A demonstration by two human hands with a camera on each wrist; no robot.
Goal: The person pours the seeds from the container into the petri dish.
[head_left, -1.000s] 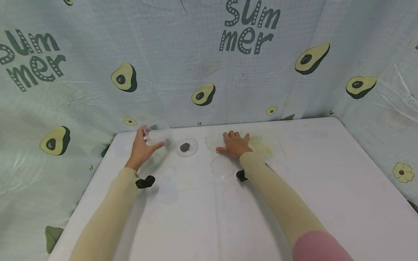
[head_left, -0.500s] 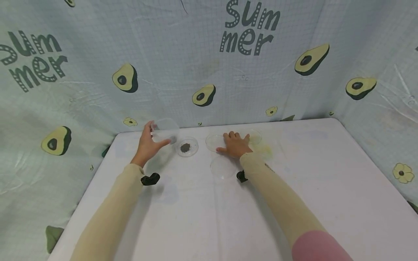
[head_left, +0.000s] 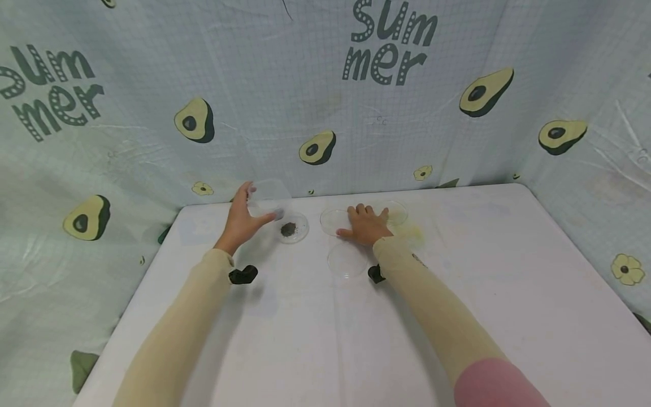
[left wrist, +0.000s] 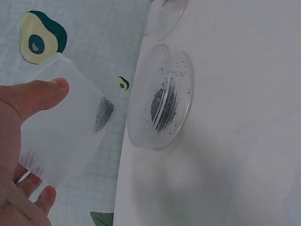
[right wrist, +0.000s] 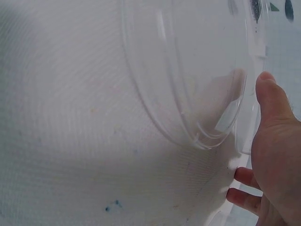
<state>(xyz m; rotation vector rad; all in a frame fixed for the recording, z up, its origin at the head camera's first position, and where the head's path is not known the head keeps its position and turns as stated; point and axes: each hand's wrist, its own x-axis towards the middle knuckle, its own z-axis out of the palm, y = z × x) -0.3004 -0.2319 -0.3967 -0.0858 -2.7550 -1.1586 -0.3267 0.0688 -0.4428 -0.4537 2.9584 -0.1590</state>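
My left hand [head_left: 243, 221] grips a translucent, squarish plastic bag [left wrist: 66, 117], thumb on one face and fingers behind. Dark grey granules [left wrist: 104, 115] are gathered in the bag's corner. Right beside that corner, a clear petri dish [head_left: 302, 233] on the table carries a small heap of the same-looking grains [left wrist: 163, 108]. My right hand [head_left: 367, 226] rests at the back of the table, fingers spread, between a clear dish [head_left: 329, 221] on its left and another dish [head_left: 398, 213] at its right. The right wrist view shows its thumb close to a dish wall [right wrist: 207, 141].
Nearer to me lies one more clear dish [head_left: 347, 263]. A yellowish stain [head_left: 413, 233] marks the white table [head_left: 315, 339] beside the right hand. A printed curtain [head_left: 264, 113] rises directly behind the table's back edge.
My left hand has moved right with the bag, whose granule-filled corner now overlaps the edge of the dish with the grains. The right hand has stayed in place.
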